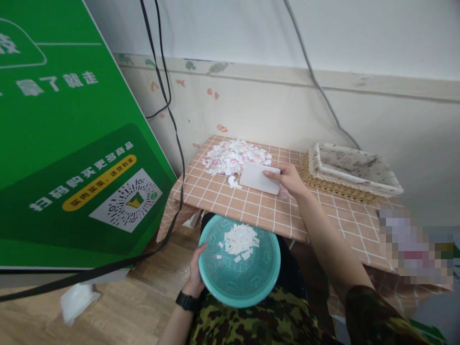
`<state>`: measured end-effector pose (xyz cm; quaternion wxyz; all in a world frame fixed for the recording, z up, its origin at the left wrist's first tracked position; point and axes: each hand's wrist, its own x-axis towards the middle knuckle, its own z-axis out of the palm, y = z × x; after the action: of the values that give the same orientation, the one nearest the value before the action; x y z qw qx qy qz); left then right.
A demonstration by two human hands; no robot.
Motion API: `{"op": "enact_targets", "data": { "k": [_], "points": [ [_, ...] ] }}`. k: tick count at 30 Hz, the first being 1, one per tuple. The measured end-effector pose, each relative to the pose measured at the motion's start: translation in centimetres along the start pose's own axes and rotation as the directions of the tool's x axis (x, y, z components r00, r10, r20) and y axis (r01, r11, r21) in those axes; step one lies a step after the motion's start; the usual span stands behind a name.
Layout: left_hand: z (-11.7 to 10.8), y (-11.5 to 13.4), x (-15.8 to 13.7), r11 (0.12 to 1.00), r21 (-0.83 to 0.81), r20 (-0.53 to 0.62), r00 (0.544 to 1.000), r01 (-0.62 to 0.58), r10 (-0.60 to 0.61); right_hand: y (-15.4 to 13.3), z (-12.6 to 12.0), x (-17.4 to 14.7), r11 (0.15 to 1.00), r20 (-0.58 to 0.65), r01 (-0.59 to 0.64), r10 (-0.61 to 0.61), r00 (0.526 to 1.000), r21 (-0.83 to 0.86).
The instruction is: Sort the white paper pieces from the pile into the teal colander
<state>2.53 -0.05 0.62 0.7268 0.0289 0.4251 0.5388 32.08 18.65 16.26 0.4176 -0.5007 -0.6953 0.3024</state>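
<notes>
My left hand grips the left rim of a teal plastic colander, held just below the table's front edge. Small white paper scraps lie inside it. Over the table, my right hand pinches the right end of a flat white card-like piece, thumb on its upper face. The card's left edge meets a heap of torn white and pinkish paper scraps at the back left of the table. A few loose scraps sit in front of the heap. Something pinkish shows partly behind the card, too hidden to name.
A brown checked cloth covers the table. At its right stands a cloth-lined wicker basket. A green panel with a QR code rises at the left. Black cables hang beside it. A white plastic bag lies on the floor.
</notes>
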Motion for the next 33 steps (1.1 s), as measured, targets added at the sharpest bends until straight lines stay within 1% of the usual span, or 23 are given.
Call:
{"op": "enact_targets", "data": {
  "k": [5, 7, 12, 17, 21, 26, 30, 33],
  "points": [
    [-0.1, 0.0, 0.0, 1.000, -0.008, 0.007, 1.000, -0.002, 0.002, -0.3, -0.3, -0.4, 0.997, 0.135, -0.072, 0.070, 0.988, 0.011],
    [-0.1, 0.0, 0.0, 1.000, -0.006, 0.009, 1.000, 0.007, -0.007, -0.4, -0.5, -0.5, 0.995, 0.155, -0.091, 0.085, 0.984, 0.028],
    [0.1, 0.0, 0.0, 1.000, -0.005, -0.002, 1.000, -0.013, 0.013, -0.1, -0.3, -0.4, 0.996, 0.062, -0.079, 0.077, 0.995, 0.028],
    [0.1, 0.0, 0.0, 1.000, 0.001, -0.010, 1.000, -0.010, 0.010, -0.1, 0.0, -0.2, 0.999, 0.044, -0.053, 0.053, 0.998, 0.003],
    [-0.1, 0.0, 0.0, 1.000, 0.002, -0.015, 1.000, -0.013, 0.013, -0.6, 0.2, -0.4, 0.999, 0.062, -0.049, 0.049, 0.997, 0.010],
    [-0.2, -0.1, 0.2, 1.000, -0.004, -0.041, 0.999, -0.009, 0.008, -1.3, 1.2, -0.6, 0.997, 0.078, -0.066, 0.063, 0.995, 0.038],
    [0.0, 0.0, 0.1, 1.000, 0.002, -0.051, 0.999, -0.010, 0.010, -1.3, 1.7, -0.5, 0.999, 0.014, -0.039, 0.040, 0.999, -0.026],
    [0.3, 0.1, -0.1, 1.000, 0.007, -0.053, 0.998, -0.017, 0.018, -1.0, 1.5, -0.5, 0.995, -0.008, -0.058, 0.057, 0.998, -0.078]
  ]
}}
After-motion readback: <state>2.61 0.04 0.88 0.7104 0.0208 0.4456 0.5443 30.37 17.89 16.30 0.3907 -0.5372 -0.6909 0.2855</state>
